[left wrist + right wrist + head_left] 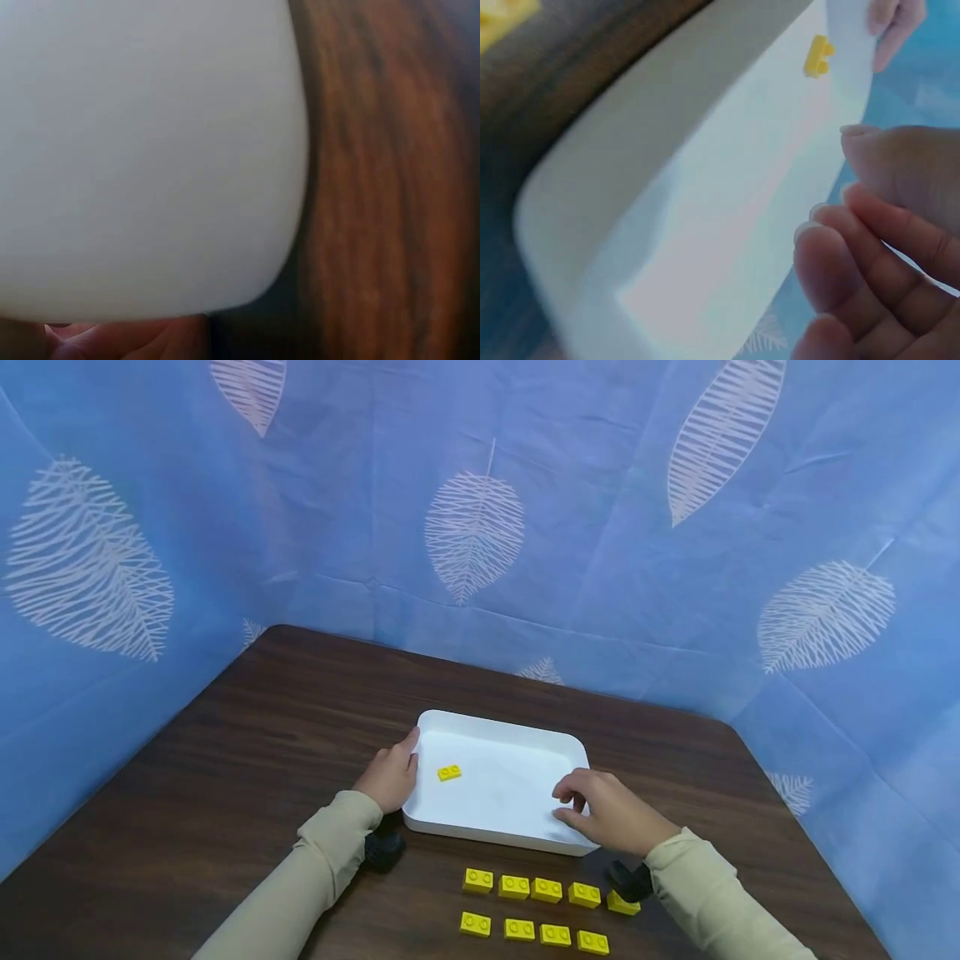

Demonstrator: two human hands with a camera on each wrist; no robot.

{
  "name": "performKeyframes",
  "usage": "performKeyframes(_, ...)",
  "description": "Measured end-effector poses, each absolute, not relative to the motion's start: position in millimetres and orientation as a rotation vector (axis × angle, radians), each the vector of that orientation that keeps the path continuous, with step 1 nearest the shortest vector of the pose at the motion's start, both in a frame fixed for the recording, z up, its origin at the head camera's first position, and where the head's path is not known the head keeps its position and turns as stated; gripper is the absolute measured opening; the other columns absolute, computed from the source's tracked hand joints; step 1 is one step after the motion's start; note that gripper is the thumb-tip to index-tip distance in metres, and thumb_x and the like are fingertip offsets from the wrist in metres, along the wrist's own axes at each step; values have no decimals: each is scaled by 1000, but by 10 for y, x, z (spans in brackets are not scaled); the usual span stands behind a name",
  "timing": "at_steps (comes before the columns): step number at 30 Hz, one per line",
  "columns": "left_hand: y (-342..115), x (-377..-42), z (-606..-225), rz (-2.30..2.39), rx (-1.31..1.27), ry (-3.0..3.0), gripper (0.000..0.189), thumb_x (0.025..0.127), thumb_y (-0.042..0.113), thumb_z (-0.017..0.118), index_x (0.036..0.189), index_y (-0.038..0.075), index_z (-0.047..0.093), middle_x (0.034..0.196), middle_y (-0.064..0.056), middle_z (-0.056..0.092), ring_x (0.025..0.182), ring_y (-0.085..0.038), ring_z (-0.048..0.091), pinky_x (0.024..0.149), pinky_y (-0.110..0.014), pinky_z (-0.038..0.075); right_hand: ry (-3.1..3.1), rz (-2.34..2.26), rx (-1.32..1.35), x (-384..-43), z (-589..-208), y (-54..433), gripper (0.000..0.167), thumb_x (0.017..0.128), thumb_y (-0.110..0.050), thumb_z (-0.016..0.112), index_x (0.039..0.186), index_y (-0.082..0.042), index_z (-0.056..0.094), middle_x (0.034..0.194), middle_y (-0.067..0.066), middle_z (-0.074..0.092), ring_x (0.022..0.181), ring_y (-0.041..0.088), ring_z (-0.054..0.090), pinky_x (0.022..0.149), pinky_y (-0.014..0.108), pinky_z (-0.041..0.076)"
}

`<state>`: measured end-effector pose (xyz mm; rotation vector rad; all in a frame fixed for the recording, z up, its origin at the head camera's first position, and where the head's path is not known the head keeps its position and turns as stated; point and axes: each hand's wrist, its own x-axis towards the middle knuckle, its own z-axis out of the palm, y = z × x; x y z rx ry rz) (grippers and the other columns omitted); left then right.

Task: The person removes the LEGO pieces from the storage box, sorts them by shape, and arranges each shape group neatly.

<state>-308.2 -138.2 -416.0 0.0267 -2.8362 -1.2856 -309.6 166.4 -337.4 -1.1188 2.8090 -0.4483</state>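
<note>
A shallow white tray (495, 797) lies on the dark table, with one small yellow toy brick (449, 772) on the left part of its floor. My left hand (388, 777) grips the tray's left rim; the left wrist view shows the tray's pale wall (150, 165) and only a bit of the fingers below it. Over the tray's right end is my right hand (603, 810), thumb and fingers bent and apart with nothing between them. The right wrist view shows that gap, with the brick (817, 57) farther off inside the tray.
Several yellow bricks (513, 887) stand in a row in front of the tray, and a second row (519, 930) lies nearer me. A black wrist device (628, 882) overlaps the rightmost brick. Blue leaf-patterned cloth (585, 568) hangs behind the brown table (315, 693).
</note>
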Motion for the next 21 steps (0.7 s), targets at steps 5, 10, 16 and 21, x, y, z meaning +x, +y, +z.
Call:
performKeyframes(5, -1383, -3081, -4170, -1287, 30, -2832, 52, 99, 12, 46, 146, -1, 28, 143, -20, 43, 128, -30, 47, 101, -46, 41, 2803, -363, -1110, -3322, -3438, 1369, 18, 84, -14, 71, 99, -6, 68, 87, -1, 63, 72, 6, 52, 64, 22, 50)
performKeyframes(10, -1390, -3064, -4163, -1287, 38, -2822, 52, 99, 10, 46, 146, -2, 29, 142, -21, 44, 127, -31, 48, 101, -47, 41, 2755, -325, -1086, -3534, -3510, 1004, 17, 84, -13, 70, 98, -4, 69, 84, -1, 63, 72, 9, 53, 69, 27, 51)
performKeyframes(16, -1380, -3049, -4177, -1278, 28, -2812, 51, 98, 9, 47, 145, -2, 31, 140, -20, 46, 125, -31, 50, 99, -46, 43, 2711, -252, -1071, -3708, -3668, 588, 20, 83, -15, 72, 100, -6, 69, 90, 2, 66, 79, 12, 56, 79, 30, 53)
performKeyframes(21, -1379, -3056, -4163, -1288, 19, -2801, 51, 98, 9, 48, 145, -2, 31, 140, -21, 46, 123, -31, 52, 97, -47, 44, 2694, -121, -1063, -3776, -3740, 310, 26, 83, -18, 72, 107, -9, 69, 98, 2, 66, 90, 14, 59, 90, 31, 52)
